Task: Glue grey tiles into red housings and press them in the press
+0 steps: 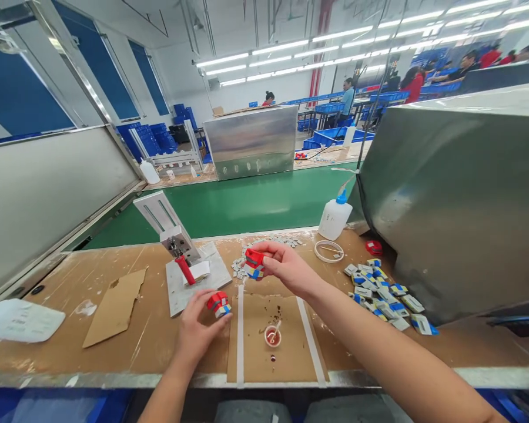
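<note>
Red pieces (pixel 254 263), fingers (pixel 274 249) holding both, illegible lettering on bottle (pixel 334 222)

Bottle by the far edge: a translucent white plastic bottle with a blue cap (pixel 334 221), standing right of centre on the brown, scuffed worktop (pixel 70 276).
Ring: a pale, round, hollow ring (pixel 328 260), lying flat just in front of that bottle.
Cardboard: a flat brown cardboard piece with a ragged side (pixel 114 308), left of the worktop's middle.
Bottle near the left end: a white plastic bottle (pixel 24 320), its blue cap partly out of view.
Belt: a smooth green conveyor belt (pixel 264 202), running along the worktop's far edge.
Past the belt: a shiny silver metal panel (pixel 253 141); farther left, stacked blue plastic crates (pixel 158 138).
</note>
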A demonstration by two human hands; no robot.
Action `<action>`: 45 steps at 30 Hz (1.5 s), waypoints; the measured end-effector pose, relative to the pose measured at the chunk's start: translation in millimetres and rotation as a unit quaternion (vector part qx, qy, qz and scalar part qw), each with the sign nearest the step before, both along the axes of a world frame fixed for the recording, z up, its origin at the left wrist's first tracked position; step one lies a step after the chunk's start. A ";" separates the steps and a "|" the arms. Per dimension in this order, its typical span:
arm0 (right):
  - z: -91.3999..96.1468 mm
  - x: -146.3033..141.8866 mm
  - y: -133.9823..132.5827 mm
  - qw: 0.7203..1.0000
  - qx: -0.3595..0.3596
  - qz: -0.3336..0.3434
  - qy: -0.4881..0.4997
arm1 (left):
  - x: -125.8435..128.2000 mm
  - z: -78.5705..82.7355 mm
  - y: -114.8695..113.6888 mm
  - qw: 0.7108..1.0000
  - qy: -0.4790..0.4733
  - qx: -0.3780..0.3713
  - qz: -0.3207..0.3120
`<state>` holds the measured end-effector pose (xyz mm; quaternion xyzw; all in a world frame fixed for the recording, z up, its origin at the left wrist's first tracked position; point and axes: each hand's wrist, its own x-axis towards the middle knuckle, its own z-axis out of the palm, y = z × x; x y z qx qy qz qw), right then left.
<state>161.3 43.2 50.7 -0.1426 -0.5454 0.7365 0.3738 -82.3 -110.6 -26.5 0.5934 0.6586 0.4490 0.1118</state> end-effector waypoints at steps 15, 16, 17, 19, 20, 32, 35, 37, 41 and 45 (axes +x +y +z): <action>20.8 50.0 -23.3 0.719 0.637 -0.277 0.022 | 43.8 -10.9 113.3 0.994 0.016 -0.028 -0.101; 23.5 52.3 -24.6 0.673 0.676 -0.298 0.034 | 41.8 -14.0 113.8 0.994 0.021 -0.032 -0.103; 25.8 53.9 -25.2 0.631 0.706 -0.319 0.043 | 40.1 -16.1 113.9 0.994 0.023 -0.038 -0.104; 28.8 55.2 -25.6 0.581 0.736 -0.343 0.054 | 37.8 -17.4 114.0 0.994 0.019 -0.047 -0.101; 29.2 55.4 -25.5 0.575 0.738 -0.349 0.053 | 37.4 -17.2 114.0 0.993 0.017 -0.048 -0.102; -28.0 -26.3 141.6 0.811 0.390 -0.311 -0.304 | 41.4 -18.8 118.3 0.991 -0.045 -0.047 -0.113; -54.0 -49.3 220.2 0.795 0.263 -0.352 -0.419 | 39.0 -20.3 120.9 0.991 -0.058 -0.040 -0.116; -67.2 -49.6 258.1 0.774 0.238 -0.378 -0.448 | 37.6 -21.1 122.0 0.989 -0.061 -0.035 -0.127; -80.8 -34.9 295.4 0.744 0.216 -0.418 -0.475 | 35.4 -23.0 124.2 0.984 -0.068 -0.025 -0.160; -75.5 -36.1 296.0 0.732 0.222 -0.442 -0.468 | 33.7 -26.5 125.9 0.985 -0.058 -0.004 -0.164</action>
